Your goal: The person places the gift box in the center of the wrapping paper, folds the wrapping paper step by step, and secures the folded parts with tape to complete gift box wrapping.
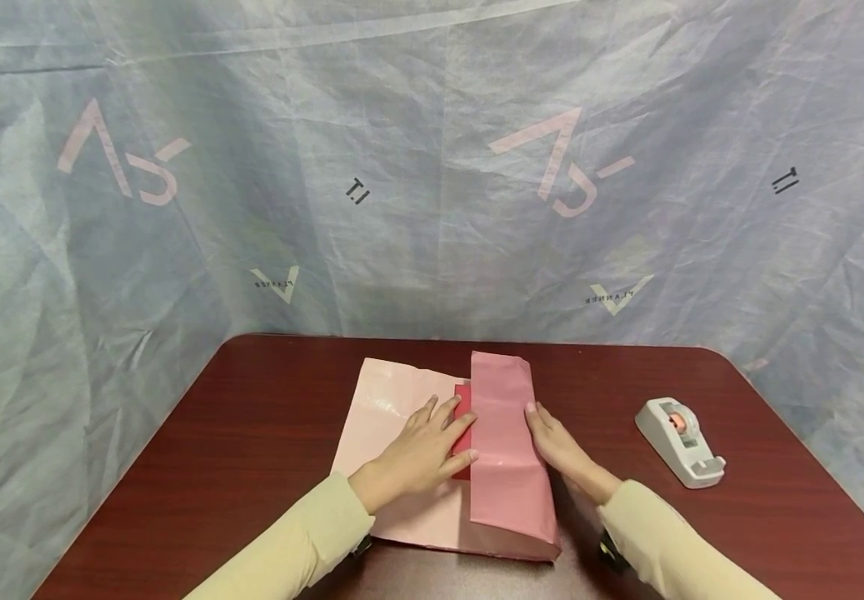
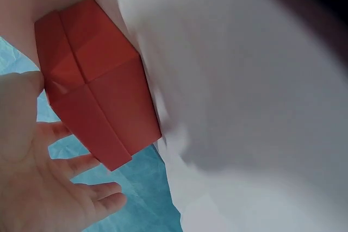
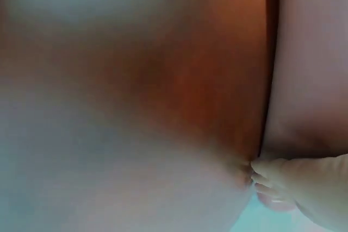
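A small red box lies on a sheet of pink paper, pale on its upper face. The sheet's right part is folded up and over, so a darker pink flap covers much of the box. My left hand rests on the box's left side with fingers spread, two fingertips at the flap's edge. In the left wrist view, its thumb touches a box corner. My right hand lies along the folded right side of the paper, fingers extended and touching it. The right wrist view is largely blurred.
A white tape dispenser stands at the right of the dark reddish-brown table. Behind and beside the table hangs a grey-blue printed cloth.
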The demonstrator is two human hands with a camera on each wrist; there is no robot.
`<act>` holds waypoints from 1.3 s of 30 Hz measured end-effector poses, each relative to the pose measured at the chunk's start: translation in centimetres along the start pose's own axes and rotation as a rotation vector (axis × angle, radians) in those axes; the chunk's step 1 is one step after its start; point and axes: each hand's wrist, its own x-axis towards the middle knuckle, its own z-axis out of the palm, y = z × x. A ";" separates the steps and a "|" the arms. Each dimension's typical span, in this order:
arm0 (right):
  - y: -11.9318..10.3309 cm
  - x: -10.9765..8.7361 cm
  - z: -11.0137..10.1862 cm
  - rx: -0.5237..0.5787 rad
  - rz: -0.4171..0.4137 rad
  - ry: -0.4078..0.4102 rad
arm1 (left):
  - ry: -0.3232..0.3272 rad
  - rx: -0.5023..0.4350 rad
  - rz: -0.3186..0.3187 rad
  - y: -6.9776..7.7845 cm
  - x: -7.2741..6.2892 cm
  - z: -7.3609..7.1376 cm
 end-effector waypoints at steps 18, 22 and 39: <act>0.5 -6.7 -0.2 -0.004 0.057 -0.249 | -0.002 -0.008 -0.006 0.1 -0.1 0.0; 0.2 -7.1 -0.6 0.005 0.087 -0.309 | -0.001 -0.001 -0.006 0.1 -0.1 0.0; 0.9 -3.0 0.1 -0.220 -0.344 -0.017 | 0.003 0.000 0.002 0.1 0.0 0.1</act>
